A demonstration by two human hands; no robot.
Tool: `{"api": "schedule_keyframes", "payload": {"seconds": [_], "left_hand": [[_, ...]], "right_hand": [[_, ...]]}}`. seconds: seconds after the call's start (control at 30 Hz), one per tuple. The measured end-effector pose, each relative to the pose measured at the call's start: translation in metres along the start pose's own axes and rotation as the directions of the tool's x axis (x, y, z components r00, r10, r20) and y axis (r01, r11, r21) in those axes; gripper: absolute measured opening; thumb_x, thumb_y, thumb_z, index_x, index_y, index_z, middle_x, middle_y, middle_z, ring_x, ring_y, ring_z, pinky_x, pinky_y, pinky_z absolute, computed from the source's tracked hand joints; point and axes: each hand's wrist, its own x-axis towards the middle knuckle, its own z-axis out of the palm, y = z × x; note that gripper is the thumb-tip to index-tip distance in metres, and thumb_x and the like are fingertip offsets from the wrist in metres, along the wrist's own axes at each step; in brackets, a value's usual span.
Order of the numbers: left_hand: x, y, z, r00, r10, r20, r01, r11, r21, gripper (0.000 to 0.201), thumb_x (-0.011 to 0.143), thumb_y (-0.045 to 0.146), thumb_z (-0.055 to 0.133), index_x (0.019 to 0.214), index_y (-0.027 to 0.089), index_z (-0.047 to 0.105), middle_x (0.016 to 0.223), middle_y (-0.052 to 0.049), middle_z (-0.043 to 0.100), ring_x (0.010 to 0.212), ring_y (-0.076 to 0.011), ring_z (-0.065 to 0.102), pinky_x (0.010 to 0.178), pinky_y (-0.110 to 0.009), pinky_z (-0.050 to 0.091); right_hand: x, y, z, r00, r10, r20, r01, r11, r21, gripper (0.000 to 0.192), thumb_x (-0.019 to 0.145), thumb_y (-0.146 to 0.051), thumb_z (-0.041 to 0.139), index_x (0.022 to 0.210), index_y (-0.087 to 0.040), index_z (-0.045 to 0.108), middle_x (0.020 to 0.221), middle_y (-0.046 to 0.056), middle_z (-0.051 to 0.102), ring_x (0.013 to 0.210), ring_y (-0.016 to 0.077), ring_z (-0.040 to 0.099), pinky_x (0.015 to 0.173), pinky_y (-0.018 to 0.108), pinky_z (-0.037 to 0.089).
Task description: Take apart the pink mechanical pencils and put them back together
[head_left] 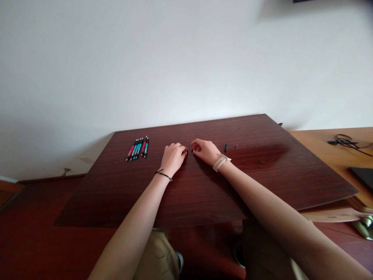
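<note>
**Pen part pinched between two hands at mid-table**

Pen part (192, 150), a tiny dark piece, sits between the fingertips of both hands, just above the table (262, 182). It is too small to say which piece of a pen it is. The left hand (172, 157) rests knuckles-up on the wood, fingers curled in, its fingertips pointing right toward the piece. The right hand (206, 151) mirrors it, fingers bent and closed toward the same spot. Whether each hand truly grips the part or only touches it, I cannot tell; the fingers hide the contact.

For fiddly work like this, a good way is to keep both wrists planted on the table as they are, so the fingertips stay steady, and to hold the piece low over the wood so it cannot roll far if it slips. Turning or pressing should be gentle and straight along the part's axis.

Just right of the right hand lies a short black cap (225, 147), and a little beyond it a smaller dark bit (236, 146), both apart from the hands. Well to the left of the left hand a row of pens (138, 148) lies side by side, black barrels with pink and teal bands, untouched. A watch (220, 162) with a pale strap is on the right wrist, a thin black band (163, 175) on the left. A lighter desk (326, 151) adjoins at the right, with a cable (346, 141) lying on it.
</note>
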Motion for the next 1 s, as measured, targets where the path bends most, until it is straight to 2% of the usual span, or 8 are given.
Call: {"api": "schedule_keyframes", "payload": {"seconds": [0.37,0.5,0.63,0.73,0.83,1.0], "left_hand": [[-0.002,-0.002,-0.002,1.000,0.001,-0.028,-0.001,1.000,-0.012,0.017,0.101,0.025,0.066,0.111,0.024,0.080,0.114,-0.007,0.077,0.110,-0.0282,0.066,0.089,-0.041,0.044],[-0.010,0.000,-0.008,0.995,-0.007,-0.103,0.002,0.999,-0.055,0.014,0.100,0.022,0.067,0.110,0.023,0.077,0.113,-0.007,0.076,0.109,-0.0272,0.066,0.089,-0.040,0.045],[-0.026,0.000,-0.020,0.985,0.024,-0.173,-0.039,0.996,-0.080,0.008,0.101,0.018,0.064,0.097,0.022,0.071,0.102,-0.005,0.073,0.098,-0.0245,0.065,0.086,-0.038,0.046],[-0.041,-0.002,-0.030,0.980,0.038,-0.196,-0.057,0.994,-0.095,0.014,0.102,0.017,0.059,0.090,0.021,0.066,0.095,-0.005,0.070,0.092,-0.0232,0.063,0.085,-0.037,0.047],[-0.056,-0.005,-0.035,0.978,0.052,-0.201,-0.081,0.987,-0.138,0.014,0.101,0.013,0.058,0.092,0.021,0.064,0.096,-0.004,0.068,0.093,-0.0222,0.063,0.086,-0.035,0.048],[-0.076,0.002,-0.035,0.984,0.129,-0.126,-0.152,0.970,-0.189,0.014,0.102,0.013,0.055,0.093,0.022,0.059,0.096,-0.004,0.065,0.093,-0.0215,0.062,0.086,-0.035,0.048]], "right_hand": [[-0.001,0.003,-0.002,0.999,0.001,-0.034,0.001,0.999,0.043,0.029,0.085,-0.010,0.074,0.111,-0.023,0.073,0.105,0.002,0.082,0.086,0.0181,0.076,0.082,0.028,0.059],[-0.011,0.000,-0.016,0.987,-0.039,-0.154,0.048,0.997,0.059,0.022,0.090,-0.013,0.070,0.110,-0.023,0.074,0.102,0.003,0.081,0.089,0.0190,0.075,0.086,0.030,0.058],[-0.033,-0.001,-0.037,0.974,-0.080,-0.211,0.086,0.996,0.020,0.023,0.093,-0.014,0.067,0.113,-0.023,0.075,0.098,0.003,0.079,0.087,0.0191,0.073,0.083,0.030,0.056],[-0.054,0.003,-0.054,0.979,-0.074,-0.189,0.077,0.997,0.009,0.023,0.094,-0.015,0.065,0.114,-0.023,0.075,0.097,0.003,0.078,0.086,0.0189,0.072,0.081,0.030,0.055],[-0.075,0.008,-0.067,0.988,-0.062,-0.142,0.064,0.998,0.008,0.016,0.095,-0.018,0.066,0.108,-0.022,0.074,0.096,0.003,0.077,0.084,0.0188,0.071,0.078,0.030,0.053],[-0.111,0.009,-0.079,0.992,-0.120,0.038,0.120,0.993,0.020,0.012,0.101,-0.027,0.063,0.110,-0.023,0.072,0.099,0.004,0.075,0.079,0.0168,0.066,0.075,0.029,0.050]]}}
